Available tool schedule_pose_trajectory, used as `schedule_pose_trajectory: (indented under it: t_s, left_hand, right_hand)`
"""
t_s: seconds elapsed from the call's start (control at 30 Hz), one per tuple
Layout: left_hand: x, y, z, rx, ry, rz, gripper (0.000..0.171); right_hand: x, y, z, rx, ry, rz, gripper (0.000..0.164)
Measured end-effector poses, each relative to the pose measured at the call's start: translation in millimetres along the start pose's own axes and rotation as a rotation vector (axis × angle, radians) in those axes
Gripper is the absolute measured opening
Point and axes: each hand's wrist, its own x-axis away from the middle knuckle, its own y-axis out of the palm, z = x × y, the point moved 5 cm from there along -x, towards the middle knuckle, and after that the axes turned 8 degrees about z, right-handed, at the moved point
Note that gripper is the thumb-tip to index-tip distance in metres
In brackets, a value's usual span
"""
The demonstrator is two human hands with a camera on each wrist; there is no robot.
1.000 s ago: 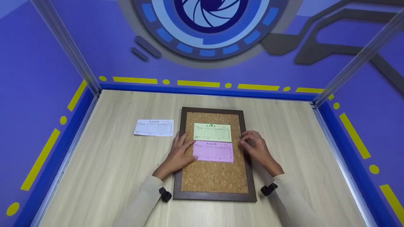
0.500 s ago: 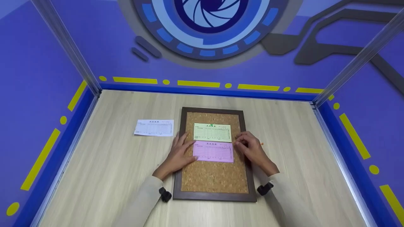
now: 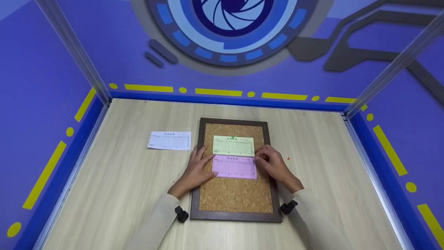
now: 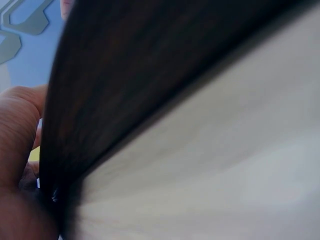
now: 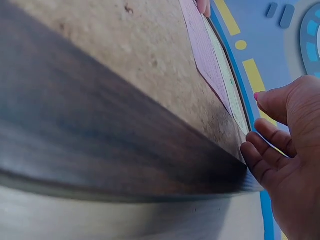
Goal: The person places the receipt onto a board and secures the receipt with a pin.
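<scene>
A framed cork board (image 3: 236,198) lies on the table, a green slip (image 3: 233,146) above a pink-purple slip (image 3: 234,167) on it. A green push pin (image 3: 232,138) sits at the green slip's top edge. My left hand (image 3: 196,170) rests across the board's left frame, fingers spread, fingertips and thumb at the purple slip's left edge. My right hand (image 3: 275,165) is at that slip's upper right corner. In the right wrist view its thumb and a hidden finger pinch a small pink push pin (image 5: 256,96), mostly covered; the other fingers curl loosely beside the frame.
A white slip (image 3: 169,140) lies on the table left of the board. A tiny orange piece (image 3: 288,158) lies right of it. The board's raised dark frame (image 3: 236,216) borders the cork. Blue-purple panels (image 3: 229,80) enclose the table's back and sides.
My right hand has moved left from over the board's right frame to the purple slip's upper right corner, uncovering the orange piece on the table. My left hand and the slips have stayed put.
</scene>
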Motion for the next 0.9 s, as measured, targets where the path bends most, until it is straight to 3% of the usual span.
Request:
schedule_pose_trajectory:
  t_s: [0.17, 0.57, 0.9]
  left_hand:
    - [0.2, 0.9, -0.8, -0.009, -0.022, -0.015, 0.070]
    - [-0.3, 0.0, 2.1, -0.001, 0.050, 0.031, 0.067]
    - [1.1, -2.0, 4.4, 0.001, 0.036, 0.019, 0.067]
  right_hand:
    - [-2, 7, -3, 0.004, -0.016, -0.014, 0.007]
    - [-10, 25, -14, 0.002, -0.014, -0.055, 0.005]
    - [-15, 42, -21, 0.036, -0.054, -0.089, 0.009]
